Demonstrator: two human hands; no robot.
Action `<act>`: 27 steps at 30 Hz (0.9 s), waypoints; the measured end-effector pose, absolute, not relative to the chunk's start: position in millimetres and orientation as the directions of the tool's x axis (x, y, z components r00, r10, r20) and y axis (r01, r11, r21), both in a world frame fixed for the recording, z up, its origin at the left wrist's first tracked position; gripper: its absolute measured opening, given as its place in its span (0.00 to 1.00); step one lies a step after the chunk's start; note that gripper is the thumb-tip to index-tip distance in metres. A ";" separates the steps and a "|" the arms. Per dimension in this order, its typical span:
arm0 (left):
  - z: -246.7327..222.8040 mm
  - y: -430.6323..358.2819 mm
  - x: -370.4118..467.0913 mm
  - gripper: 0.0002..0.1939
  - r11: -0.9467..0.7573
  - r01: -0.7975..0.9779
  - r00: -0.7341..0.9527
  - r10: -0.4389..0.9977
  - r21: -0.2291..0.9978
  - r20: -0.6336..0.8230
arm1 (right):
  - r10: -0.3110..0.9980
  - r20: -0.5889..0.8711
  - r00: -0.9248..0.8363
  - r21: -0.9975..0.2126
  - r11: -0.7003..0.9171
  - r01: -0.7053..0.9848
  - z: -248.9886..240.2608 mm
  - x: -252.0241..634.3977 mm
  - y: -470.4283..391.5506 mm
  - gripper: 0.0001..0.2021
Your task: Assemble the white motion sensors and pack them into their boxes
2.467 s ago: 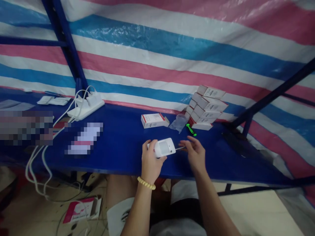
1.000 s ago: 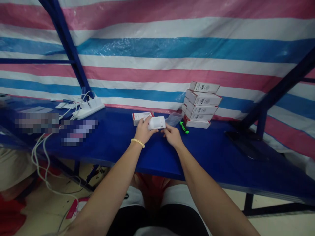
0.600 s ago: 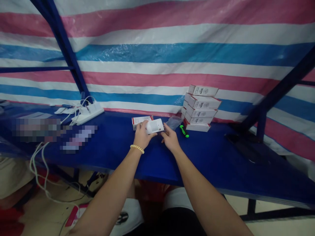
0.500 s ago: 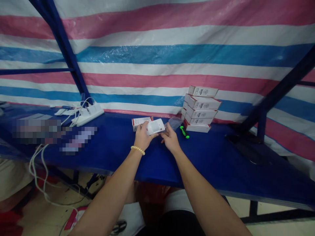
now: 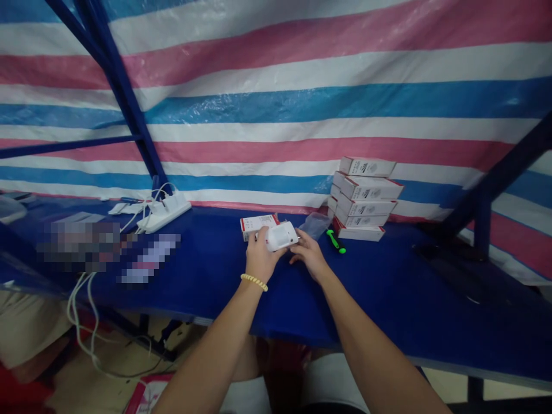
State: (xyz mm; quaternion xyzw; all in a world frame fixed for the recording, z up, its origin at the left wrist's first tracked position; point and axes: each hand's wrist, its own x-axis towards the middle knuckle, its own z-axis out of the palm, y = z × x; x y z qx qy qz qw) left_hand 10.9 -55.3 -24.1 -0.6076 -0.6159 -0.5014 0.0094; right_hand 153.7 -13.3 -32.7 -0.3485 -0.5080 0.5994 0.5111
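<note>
My left hand [image 5: 261, 256], with a yellow coiled band at its wrist, grips a white motion sensor [image 5: 282, 236] by its left end. The sensor is held tilted above the blue table. At its right end my right hand [image 5: 310, 254] is closed, thumb and fingers bent together. A thin tip shows by those fingers; what they pinch is too small to make out. Just behind the sensor lies a white and red box [image 5: 254, 224]. A clear plastic bag [image 5: 315, 225] rests behind my right hand, and a green and black screwdriver [image 5: 335, 241] is to its right.
Several white boxes [image 5: 371, 190] are stacked at the back of the blue table [image 5: 207, 264]. A white power strip [image 5: 168, 211] with cables lies to the left. Dark flat objects [image 5: 452, 253] sit at right. Striped sheeting hangs behind, between blue frame posts [image 5: 129, 103].
The view has shifted, so everything appears a little further right and lower. My left hand keeps its grip on the motion sensor, and my right hand stays at its right end.
</note>
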 end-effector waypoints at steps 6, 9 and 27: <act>-22.8 -65.2 15.7 0.38 -0.365 0.646 -0.113 0.822 0.671 0.557 | 0.974 0.076 -0.212 -0.974 0.027 -0.224 -28.3 158.3 -14.0 0.28; -19.1 -65.4 15.9 0.40 -0.354 0.569 -0.049 0.886 0.742 0.461 | 0.995 0.061 -0.080 -0.950 0.033 -0.310 -31.4 159.0 -8.7 0.32; -20.9 -25.6 25.5 0.31 -0.501 0.562 0.077 0.824 0.658 0.562 | 0.989 0.128 -0.074 -0.968 0.108 -0.228 -29.1 171.8 -2.5 0.26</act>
